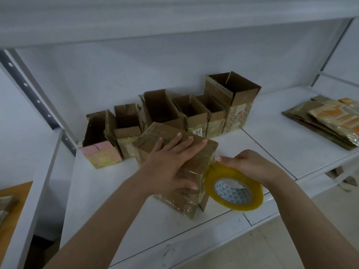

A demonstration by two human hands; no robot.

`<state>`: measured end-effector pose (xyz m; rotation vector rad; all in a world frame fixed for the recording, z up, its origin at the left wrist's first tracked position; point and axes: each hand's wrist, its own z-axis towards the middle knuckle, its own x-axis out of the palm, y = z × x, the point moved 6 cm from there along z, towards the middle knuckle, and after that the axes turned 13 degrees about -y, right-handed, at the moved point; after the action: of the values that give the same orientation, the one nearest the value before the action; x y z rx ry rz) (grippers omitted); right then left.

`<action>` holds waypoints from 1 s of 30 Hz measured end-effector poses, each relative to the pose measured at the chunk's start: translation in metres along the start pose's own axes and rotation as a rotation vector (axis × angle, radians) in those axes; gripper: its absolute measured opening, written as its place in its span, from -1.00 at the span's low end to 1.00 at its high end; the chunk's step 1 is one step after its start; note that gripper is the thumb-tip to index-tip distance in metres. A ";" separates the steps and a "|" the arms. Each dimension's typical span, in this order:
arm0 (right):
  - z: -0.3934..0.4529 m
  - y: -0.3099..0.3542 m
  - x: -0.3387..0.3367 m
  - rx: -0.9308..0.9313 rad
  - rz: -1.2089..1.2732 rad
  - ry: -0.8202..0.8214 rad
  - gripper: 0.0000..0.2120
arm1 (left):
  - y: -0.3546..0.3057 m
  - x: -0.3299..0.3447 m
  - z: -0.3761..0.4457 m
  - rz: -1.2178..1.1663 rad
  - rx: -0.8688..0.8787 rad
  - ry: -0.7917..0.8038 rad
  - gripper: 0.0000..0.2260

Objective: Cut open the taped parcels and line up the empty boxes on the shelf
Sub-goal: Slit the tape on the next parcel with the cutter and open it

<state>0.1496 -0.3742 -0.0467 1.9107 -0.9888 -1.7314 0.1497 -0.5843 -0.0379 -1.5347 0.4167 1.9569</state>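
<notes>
Wide white metal shelf (262,121) under both hands, spreading away to either side. Beyond the left hand's fingertips, a row of open brown cardboard boxes (171,111) — upright, mouths up, side by side against the back of the shelf; tallest open brown box (232,100) at the end beyond the right hand, shortest with pink and yellow printed side (103,154) out past the left hand. Far off past the right hand, a stack of flattened brown and orange cardboard sheets (326,119), well apart from the row. Directly beneath the left hand, a closed brown cardboard parcel wrapped in clear tape (174,199), standing nearer than the row, just in front of its middle boxes. Left hand (171,162) flat on top of the parcel — fingers straight and spread, thumb down over the near side. Right hand (246,164) just beside the parcel's right edge, fingers curled round the rim of a yellowish roll of clear packing tape with a white patterned core (234,188). Roll tilted, touching the parcel's right side near the upper corner.
</notes>
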 end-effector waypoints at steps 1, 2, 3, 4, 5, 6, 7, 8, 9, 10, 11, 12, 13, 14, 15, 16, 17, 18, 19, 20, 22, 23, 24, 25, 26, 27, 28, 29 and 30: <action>0.000 0.000 -0.001 -0.001 -0.015 -0.012 -0.43 | -0.007 0.003 0.002 0.063 -0.011 0.032 -0.17; 0.000 -0.002 -0.001 -0.006 -0.043 -0.014 -0.41 | -0.013 0.010 0.002 0.099 -0.025 0.056 -0.21; -0.001 -0.005 0.003 -0.011 -0.087 -0.001 -0.39 | -0.016 0.021 -0.001 0.119 -0.039 0.070 -0.25; -0.002 -0.008 0.009 -0.016 -0.131 0.021 -0.37 | -0.019 0.033 -0.006 0.128 -0.045 0.050 -0.27; -0.005 -0.013 0.017 -0.008 -0.155 0.041 -0.36 | -0.021 0.042 -0.012 0.140 -0.047 0.001 -0.28; -0.006 -0.019 0.025 0.012 -0.139 0.045 -0.35 | -0.021 0.047 -0.015 0.155 -0.059 -0.040 -0.28; -0.006 -0.024 0.029 0.042 -0.096 0.028 -0.35 | -0.017 0.050 -0.014 0.166 -0.072 -0.050 -0.28; -0.004 -0.028 0.031 0.067 -0.062 -0.007 -0.35 | -0.014 0.052 -0.010 0.165 -0.084 -0.027 -0.28; -0.003 -0.029 0.031 0.084 -0.054 -0.036 -0.35 | -0.013 0.053 -0.006 0.152 -0.090 0.013 -0.28; -0.001 -0.029 0.030 0.094 -0.052 -0.062 -0.36 | -0.013 0.052 -0.001 0.130 -0.094 0.045 -0.28; 0.001 -0.031 0.029 0.109 -0.037 -0.084 -0.37 | -0.014 0.050 0.004 0.115 -0.093 0.056 -0.28; 0.003 -0.033 0.027 0.127 -0.011 -0.098 -0.37 | -0.014 0.049 0.008 0.113 -0.090 0.053 -0.29; 0.004 -0.035 0.027 0.144 0.011 -0.102 -0.37 | -0.015 0.049 0.010 0.114 -0.087 0.042 -0.29; 0.006 -0.037 0.028 0.158 0.025 -0.102 -0.35 | -0.016 0.049 0.009 0.110 -0.081 0.025 -0.29; 0.007 -0.039 0.029 0.173 0.031 -0.099 -0.33 | -0.016 0.049 0.006 0.093 -0.075 -0.004 -0.29; 0.009 -0.041 0.029 0.186 0.031 -0.101 -0.31 | -0.014 0.048 0.002 0.048 -0.078 -0.043 -0.28; 0.011 -0.043 0.029 0.198 0.028 -0.112 -0.29 | -0.012 0.044 -0.004 -0.036 -0.091 -0.105 -0.27; 0.012 -0.044 0.028 0.208 0.024 -0.127 -0.28 | -0.008 0.039 -0.011 -0.158 -0.113 -0.194 -0.28; 0.012 -0.045 0.028 0.216 0.025 -0.138 -0.28 | -0.004 0.033 -0.019 -0.294 -0.146 -0.306 -0.32; 0.013 -0.045 0.029 0.222 0.031 -0.143 -0.28 | 0.004 0.027 -0.030 -0.408 -0.202 -0.437 -0.40; 0.012 -0.045 0.030 0.223 0.057 -0.148 -0.30 | 0.024 0.016 -0.054 -0.486 -0.357 -0.742 -0.61; 0.011 -0.044 0.031 0.218 0.072 -0.153 -0.31 | 0.033 0.012 -0.067 -0.448 -0.461 -0.852 -0.69; 0.011 -0.043 0.030 0.210 0.081 -0.158 -0.33 | 0.043 0.012 -0.076 -0.374 -0.587 -0.899 -0.73; 0.010 -0.042 0.031 0.204 0.080 -0.151 -0.34 | 0.056 0.015 -0.088 -0.282 -0.738 -0.858 -0.73; 0.010 -0.042 0.030 0.204 0.074 -0.151 -0.35 | 0.071 0.025 -0.098 -0.195 -0.899 -0.720 -0.67; 0.009 -0.042 0.029 0.205 0.071 -0.153 -0.35 | 0.085 0.038 -0.111 -0.116 -1.049 -0.510 -0.58; 0.009 -0.042 0.030 0.207 0.070 -0.152 -0.35 | 0.096 0.049 -0.128 -0.038 -1.167 -0.274 -0.50; 0.009 -0.042 0.030 0.206 0.071 -0.153 -0.35 | 0.103 0.057 -0.144 0.026 -1.240 -0.058 -0.47; 0.009 -0.042 0.030 0.206 0.068 -0.153 -0.35 | 0.107 0.065 -0.156 0.087 -1.263 0.106 -0.51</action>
<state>0.1511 -0.3656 -0.0983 1.8613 -1.3193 -1.8189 0.1920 -0.7401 -0.1558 -2.3290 -0.9319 2.3109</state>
